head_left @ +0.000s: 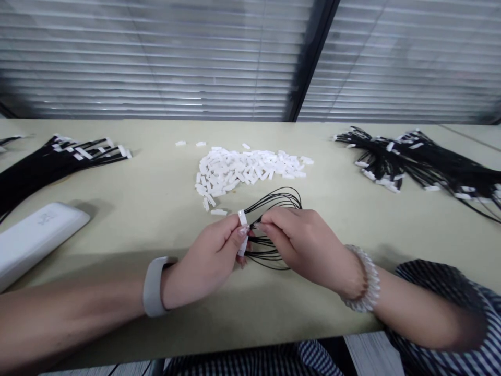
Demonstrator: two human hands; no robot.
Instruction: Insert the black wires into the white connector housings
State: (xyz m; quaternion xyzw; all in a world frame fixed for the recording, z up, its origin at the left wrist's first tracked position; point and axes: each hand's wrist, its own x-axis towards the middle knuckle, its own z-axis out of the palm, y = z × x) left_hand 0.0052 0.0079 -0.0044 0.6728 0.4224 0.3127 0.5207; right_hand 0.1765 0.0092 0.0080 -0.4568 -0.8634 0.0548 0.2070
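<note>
"Where is the white strip [243,247] held?"
"It is pinched in the left hand [205,263], over the worktop [156,219], just left of the right hand [313,248]. Its long side is pointed near to far, across the way between the hands."
"And the right hand?"
"Its fingertips are closed on black wires [259,240], which are spread out from the strip"

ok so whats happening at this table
A person's left hand holds a white connector strip with thin black wires running from it. The right hand pinches at the wires close to the strip. Beyond lies a pile of small white pieces, with bundles of black cables on both sides.
</note>
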